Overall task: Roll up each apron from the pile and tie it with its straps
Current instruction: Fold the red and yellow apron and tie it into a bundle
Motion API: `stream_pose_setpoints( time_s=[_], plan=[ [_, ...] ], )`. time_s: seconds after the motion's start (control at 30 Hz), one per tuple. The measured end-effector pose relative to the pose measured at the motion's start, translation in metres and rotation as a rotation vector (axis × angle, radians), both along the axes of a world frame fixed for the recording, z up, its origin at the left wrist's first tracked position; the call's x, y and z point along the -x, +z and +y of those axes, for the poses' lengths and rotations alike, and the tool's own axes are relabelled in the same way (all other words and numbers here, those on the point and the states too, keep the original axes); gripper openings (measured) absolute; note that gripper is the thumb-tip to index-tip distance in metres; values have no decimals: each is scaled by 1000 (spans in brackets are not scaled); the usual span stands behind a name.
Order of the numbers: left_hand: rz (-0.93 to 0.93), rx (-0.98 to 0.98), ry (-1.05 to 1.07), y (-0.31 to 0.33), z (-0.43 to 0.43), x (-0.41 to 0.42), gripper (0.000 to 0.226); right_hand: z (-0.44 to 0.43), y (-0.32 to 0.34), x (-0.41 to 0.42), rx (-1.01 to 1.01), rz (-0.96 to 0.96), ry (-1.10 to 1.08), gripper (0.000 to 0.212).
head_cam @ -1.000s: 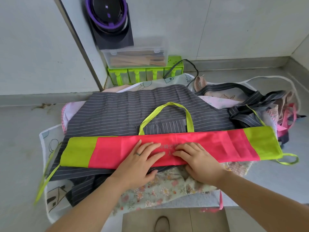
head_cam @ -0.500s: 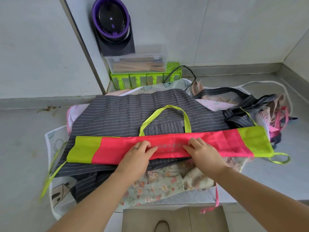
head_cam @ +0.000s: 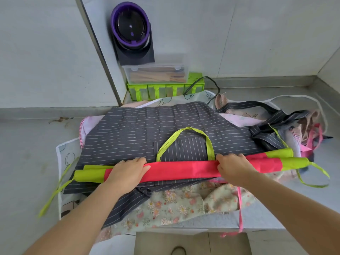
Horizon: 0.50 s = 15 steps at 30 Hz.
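Pink-and-lime apron (head_cam: 184,169) lies rolled on the striped apron (head_cam: 147,129) on my worktop (head_cam: 27,144); behind, a clear box (head_cam: 156,68) holds wooden sticks (head_cam: 156,78). My left hand (head_cam: 128,170) and right hand (head_cam: 233,166) grip it, rolled tighter than before.

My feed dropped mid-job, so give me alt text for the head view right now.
The left hand and right hand grip a red apron with lime-green ends, rolled into a long tube across a grey striped apron on the pile. Its lime neck loop and side straps lie loose, untied.
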<state>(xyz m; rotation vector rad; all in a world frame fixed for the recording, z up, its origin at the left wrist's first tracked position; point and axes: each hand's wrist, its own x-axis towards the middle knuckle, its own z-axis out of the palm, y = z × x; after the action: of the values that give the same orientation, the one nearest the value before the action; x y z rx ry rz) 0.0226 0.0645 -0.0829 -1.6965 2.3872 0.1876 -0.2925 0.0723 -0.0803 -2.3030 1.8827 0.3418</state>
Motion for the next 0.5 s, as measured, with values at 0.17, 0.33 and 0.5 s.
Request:
stream_pose_setpoints(
  time_s=[0.17, 0.33, 0.5],
  plan=[
    [76, 419, -69, -29, 7, -22, 52, 3, -25, 23, 113, -250, 25, 14],
    [48, 477, -55, -33, -2, -36, 49, 0, -40, 33, 151, -337, 48, 37],
    [-21, 447, 54, -32, -6, -59, 39, 4, -49, 35, 242, -329, 14, 48]
  ],
)
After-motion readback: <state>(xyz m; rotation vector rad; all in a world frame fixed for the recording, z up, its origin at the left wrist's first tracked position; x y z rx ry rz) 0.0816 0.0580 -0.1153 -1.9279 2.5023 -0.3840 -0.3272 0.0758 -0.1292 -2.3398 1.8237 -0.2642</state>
